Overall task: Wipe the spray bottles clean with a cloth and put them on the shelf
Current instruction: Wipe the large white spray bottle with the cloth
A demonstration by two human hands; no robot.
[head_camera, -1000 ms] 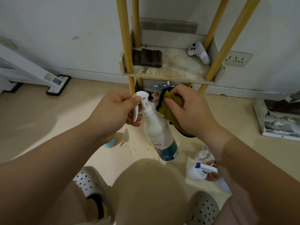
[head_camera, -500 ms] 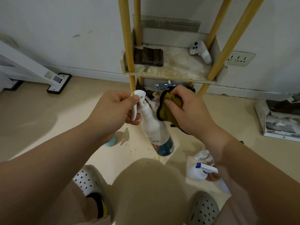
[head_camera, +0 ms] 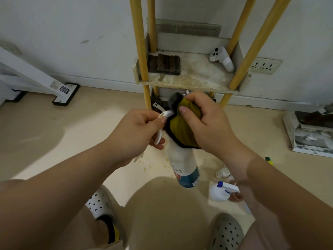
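Observation:
A white spray bottle with a teal band at its base hangs upright over the floor. My left hand pinches its white trigger head. My right hand grips a yellow-green cloth with a dark edge and presses it over the bottle's neck and shoulder, hiding them. The shelf, a stained board on yellow poles, stands just behind my hands. On the floor at the right stands a second white spray bottle with a blue nozzle, partly behind my right forearm.
A dark folded cloth and a white controller lie on the shelf. A white stand foot sits at left. A torn box lies at right. Small white items lie on the floor by my right wrist.
My right hand has brought the cloth from beside the bottle onto its neck and shoulder, now covering them. The bottle and both hands have shifted slightly.

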